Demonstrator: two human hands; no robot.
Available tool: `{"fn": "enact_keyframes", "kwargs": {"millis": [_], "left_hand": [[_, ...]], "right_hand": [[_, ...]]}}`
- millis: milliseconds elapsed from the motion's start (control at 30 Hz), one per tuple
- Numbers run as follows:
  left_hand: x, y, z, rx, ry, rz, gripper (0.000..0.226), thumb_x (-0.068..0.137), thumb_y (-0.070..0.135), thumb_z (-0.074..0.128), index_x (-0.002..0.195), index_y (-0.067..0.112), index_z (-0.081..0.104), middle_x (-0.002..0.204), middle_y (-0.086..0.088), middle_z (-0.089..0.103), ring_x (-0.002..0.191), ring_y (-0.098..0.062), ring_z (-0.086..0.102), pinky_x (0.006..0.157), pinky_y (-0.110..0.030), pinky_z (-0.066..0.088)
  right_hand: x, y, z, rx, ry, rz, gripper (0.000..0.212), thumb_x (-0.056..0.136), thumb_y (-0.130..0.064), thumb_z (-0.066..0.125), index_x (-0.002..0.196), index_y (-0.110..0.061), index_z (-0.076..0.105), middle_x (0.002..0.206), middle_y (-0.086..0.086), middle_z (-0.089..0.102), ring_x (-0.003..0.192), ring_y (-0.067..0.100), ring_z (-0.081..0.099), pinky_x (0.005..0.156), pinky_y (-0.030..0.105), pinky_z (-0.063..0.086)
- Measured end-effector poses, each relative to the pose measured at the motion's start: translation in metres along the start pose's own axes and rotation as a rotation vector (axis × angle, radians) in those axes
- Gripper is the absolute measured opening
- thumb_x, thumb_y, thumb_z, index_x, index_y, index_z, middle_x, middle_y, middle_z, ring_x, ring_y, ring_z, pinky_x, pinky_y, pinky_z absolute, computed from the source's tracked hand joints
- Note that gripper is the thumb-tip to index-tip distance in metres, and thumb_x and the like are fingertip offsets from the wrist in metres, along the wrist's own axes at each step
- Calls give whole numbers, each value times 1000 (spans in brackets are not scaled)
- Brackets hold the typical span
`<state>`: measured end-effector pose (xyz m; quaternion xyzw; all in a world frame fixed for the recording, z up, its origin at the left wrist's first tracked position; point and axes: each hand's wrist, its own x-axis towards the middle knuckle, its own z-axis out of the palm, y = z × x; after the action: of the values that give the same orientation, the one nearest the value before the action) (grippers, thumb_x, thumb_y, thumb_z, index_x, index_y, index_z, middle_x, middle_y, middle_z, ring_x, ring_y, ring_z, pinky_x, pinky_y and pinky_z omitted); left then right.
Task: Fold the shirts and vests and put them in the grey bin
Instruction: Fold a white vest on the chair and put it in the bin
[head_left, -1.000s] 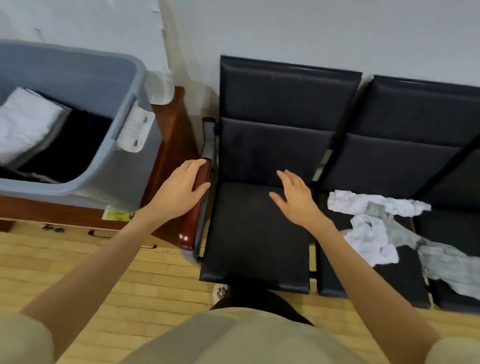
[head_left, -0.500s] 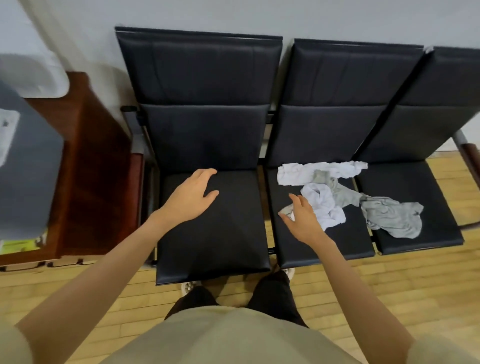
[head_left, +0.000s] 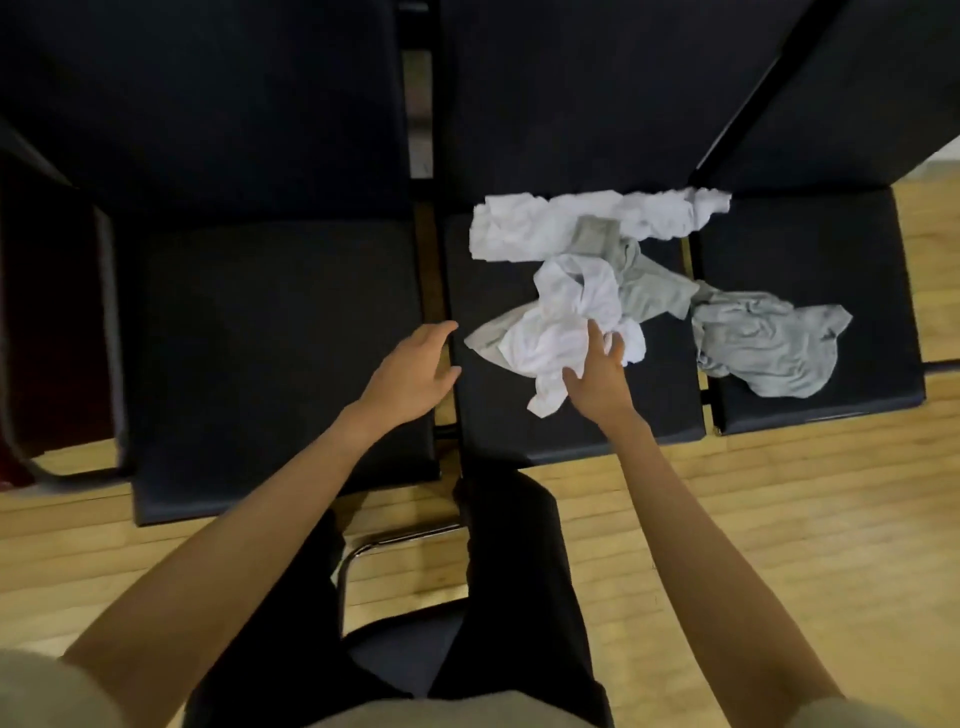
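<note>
While no brand, label or writing can be read anywhere, the biggest thing in view is the row of three dark seats (head_left: 270, 332) filling the upper half of the frame, their backrests cut off by the top edge. Below them runs the pale wooden floor (head_left: 753, 519), with the person's black trousers (head_left: 519, 597) at lower centre and a chrome chair leg (head_left: 395, 538) showing between them.

A grey garment (head_left: 769, 348) lies crumpled on the right seat, one end trailing left across the gap onto the middle seat. Along the back of the middle seat stretches a long white garment (head_left: 571, 223), its right end reaching over the same gap. In front of it sits a bunched white shirt (head_left: 566, 322), partly covering a grey piece whose shape is hard to make out; whether these are shirts or vests cannot be told.

At centre right, the right hand (head_left: 597, 379) grips the white shirt's near edge, fingers curled into the cloth and thumb on the fabric. At centre, the left hand (head_left: 415, 364) hovers over the gap between left and middle seats, fingers straight and close together, holding nothing. Motion blur softens both hands.
</note>
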<state>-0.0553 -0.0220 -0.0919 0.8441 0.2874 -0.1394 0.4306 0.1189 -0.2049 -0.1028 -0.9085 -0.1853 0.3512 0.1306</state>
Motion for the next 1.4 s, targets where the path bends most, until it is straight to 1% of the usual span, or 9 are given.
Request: {"fn": "enact_keyframes", "kwargs": {"millis": [233, 400, 567, 733, 833, 900, 1033, 1200, 1400], "left_hand": [[96, -29, 129, -43, -32, 107, 56, 96, 23, 57, 146, 14, 34, 146, -5, 41, 132, -21, 41, 105, -33, 38], [144, -44, 180, -7, 59, 199, 54, 95, 21, 57, 145, 12, 37, 150, -5, 36, 134, -23, 39, 103, -39, 41], [160, -54, 206, 5, 95, 257, 53, 95, 20, 56, 144, 12, 39, 151, -5, 34, 137, -26, 36, 105, -39, 40], [146, -62, 213, -94, 167, 273, 44, 94, 18, 57, 137, 11, 49, 140, -2, 47, 126, -19, 46, 96, -27, 39], [122, -65, 213, -149, 216, 288, 42, 94, 18, 57, 135, 13, 51, 135, -2, 50, 121, -18, 50, 93, -30, 43], [98, -65, 209, -175, 249, 296, 44, 94, 18, 58, 136, 14, 50, 135, -2, 50, 120, -17, 50, 94, -30, 44], [43, -59, 182, -254, 331, 350, 50, 91, 20, 64, 138, 18, 47, 134, 3, 50, 113, -10, 53, 92, -28, 47], [-13, -45, 133, -282, 345, 404, 63, 86, 27, 71, 142, 22, 42, 134, 7, 48, 111, -9, 53, 83, -19, 46], [-75, -31, 82, -369, 297, 546, 65, 76, 39, 81, 131, 41, 46, 122, 22, 58, 110, 3, 57, 88, -23, 53]], "right_hand": [[84, 76, 51, 177, 149, 142, 75, 95, -13, 56, 155, -20, 10, 157, 22, -12, 129, 43, 43, 102, 46, 43], [126, 112, 83, 256, 295, 180, 70, 92, -31, 63, 151, -24, 25, 157, 20, 0, 134, 44, 32, 109, 50, 35], [144, 125, 101, 245, 443, 167, 40, 86, -31, 70, 113, -6, 57, 132, 21, 32, 119, 40, 38, 103, 44, 40], [126, 119, 107, 407, 717, 5, 23, 85, -18, 70, 98, -1, 63, 117, 18, 45, 88, 9, 44, 83, 22, 45], [90, 109, 113, 586, 894, -187, 18, 89, -17, 66, 95, -3, 59, 108, 7, 44, 84, 7, 49, 70, 5, 39], [63, 103, 111, 725, 928, -315, 13, 92, -18, 63, 91, -7, 55, 99, 1, 50, 85, 10, 52, 71, 9, 41], [5, 81, 90, 940, 782, -483, 17, 94, -22, 59, 82, -19, 49, 76, -4, 50, 71, 11, 46, 66, 24, 42], [-56, 40, 58, 1045, 509, -673, 21, 93, -26, 61, 86, -9, 50, 78, 14, 47, 74, 26, 42, 67, 40, 37], [-122, -31, 39, 1196, 141, -885, 17, 99, -12, 52, 82, -14, 52, 76, -5, 50, 71, 11, 45, 67, 25, 43]]}}
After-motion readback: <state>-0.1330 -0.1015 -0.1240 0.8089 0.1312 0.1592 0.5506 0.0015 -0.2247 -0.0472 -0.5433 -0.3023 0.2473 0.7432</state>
